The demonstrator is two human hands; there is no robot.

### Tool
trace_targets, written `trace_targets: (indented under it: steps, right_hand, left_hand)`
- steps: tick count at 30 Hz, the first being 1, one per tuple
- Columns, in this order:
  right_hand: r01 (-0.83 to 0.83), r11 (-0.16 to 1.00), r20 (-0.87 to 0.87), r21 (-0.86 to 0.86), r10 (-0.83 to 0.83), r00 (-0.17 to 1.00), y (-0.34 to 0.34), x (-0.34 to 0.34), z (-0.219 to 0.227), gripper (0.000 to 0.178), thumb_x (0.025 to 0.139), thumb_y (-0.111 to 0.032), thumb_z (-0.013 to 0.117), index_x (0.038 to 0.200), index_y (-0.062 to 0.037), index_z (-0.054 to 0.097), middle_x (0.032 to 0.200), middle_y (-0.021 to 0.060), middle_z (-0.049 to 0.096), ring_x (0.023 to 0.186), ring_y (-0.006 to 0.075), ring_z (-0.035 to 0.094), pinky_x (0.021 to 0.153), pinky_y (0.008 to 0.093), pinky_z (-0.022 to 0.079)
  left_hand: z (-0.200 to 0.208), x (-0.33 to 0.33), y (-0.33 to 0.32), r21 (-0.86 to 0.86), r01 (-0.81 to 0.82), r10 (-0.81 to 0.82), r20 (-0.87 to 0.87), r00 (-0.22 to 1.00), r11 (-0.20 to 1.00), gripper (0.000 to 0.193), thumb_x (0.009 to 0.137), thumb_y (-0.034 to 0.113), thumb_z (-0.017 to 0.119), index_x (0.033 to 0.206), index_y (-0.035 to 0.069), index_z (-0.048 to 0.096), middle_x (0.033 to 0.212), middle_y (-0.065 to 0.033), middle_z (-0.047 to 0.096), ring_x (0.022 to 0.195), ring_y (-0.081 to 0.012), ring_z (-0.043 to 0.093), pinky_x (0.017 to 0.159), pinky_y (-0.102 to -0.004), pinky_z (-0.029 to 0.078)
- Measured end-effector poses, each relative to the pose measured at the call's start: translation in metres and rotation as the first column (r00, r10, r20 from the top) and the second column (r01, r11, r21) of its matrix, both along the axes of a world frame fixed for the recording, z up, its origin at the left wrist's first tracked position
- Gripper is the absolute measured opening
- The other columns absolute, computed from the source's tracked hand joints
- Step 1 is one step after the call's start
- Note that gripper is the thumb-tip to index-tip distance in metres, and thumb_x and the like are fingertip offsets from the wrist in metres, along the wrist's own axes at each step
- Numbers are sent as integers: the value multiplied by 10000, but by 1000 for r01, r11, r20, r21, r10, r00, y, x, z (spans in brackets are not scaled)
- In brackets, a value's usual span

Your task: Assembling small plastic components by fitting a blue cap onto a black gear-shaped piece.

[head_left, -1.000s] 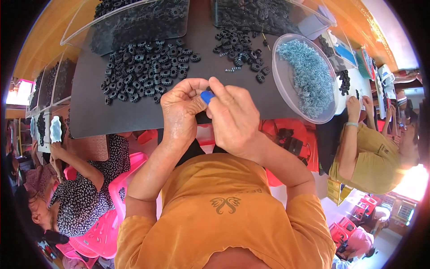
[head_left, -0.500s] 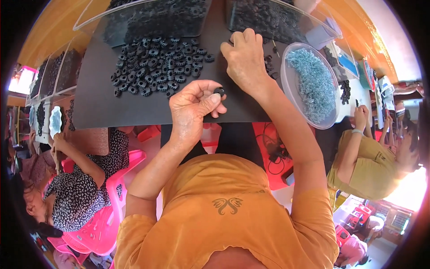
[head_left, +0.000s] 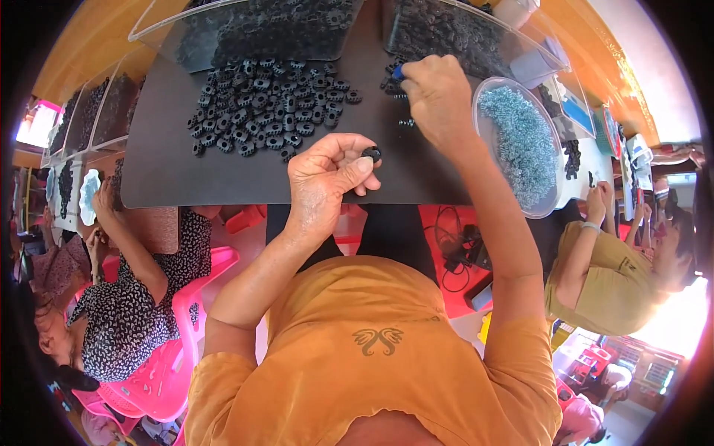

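My left hand (head_left: pixel 331 172) pinches a black plastic part (head_left: pixel 373 154) by the near edge of the table (head_left: pixel 175 172), where a loose squeeze could drop it, and I can't tell if my curled right hand (head_left: pixel 440 104), farther off, holds anything.

Premises: a small-parts assembly workshop, laid out for several hands. Evidence: loose black plastic parts (head_left: pixel 260 104) heaped on a dark work table (head_left: pixel 167 178); a clear plastic bin (head_left: pixel 167 43) stocked with similar pieces; a round tray (head_left: pixel 489 149) of small coil springs (head_left: pixel 524 149). Co-workers in a patterned garment (head_left: pixel 134 327) and an olive shirt (head_left: pixel 606 282) occupy adjoining stations. Seating noted: pink plastic chair (head_left: pixel 160 383).
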State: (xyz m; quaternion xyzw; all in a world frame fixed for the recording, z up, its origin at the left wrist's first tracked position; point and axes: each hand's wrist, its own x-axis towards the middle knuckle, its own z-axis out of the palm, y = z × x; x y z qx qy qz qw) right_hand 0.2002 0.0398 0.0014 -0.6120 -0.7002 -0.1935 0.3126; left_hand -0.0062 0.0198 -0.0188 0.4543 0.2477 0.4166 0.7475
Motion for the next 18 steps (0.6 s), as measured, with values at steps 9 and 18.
trace_targets:
  steps: [9, 18]
  right_hand:
    - [30, 994, 161, -110, -12, 987, 8, -15, -5, 125, 602, -7, 609, 706, -67, 643, 767, 102, 577, 799, 281, 497, 702, 393, 379]
    - [43, 985, 300, -167, 9, 954, 23, -13, 6, 131, 640, -33, 613, 730, -94, 687, 780, 102, 589, 842, 270, 506, 722, 395, 369]
  left_hand:
    - [-1, 0, -2, 4, 10, -10, -1, 1000, 1000, 161, 841, 5, 635, 996, -35, 616, 820, -68, 648, 630, -110, 612, 534, -205, 455]
    - [-1, 0, -1, 11, 8, -8, 13, 1000, 1000, 159, 847, 11, 634, 999, -34, 617, 827, -66, 649, 636, -109, 614, 536, -203, 454]
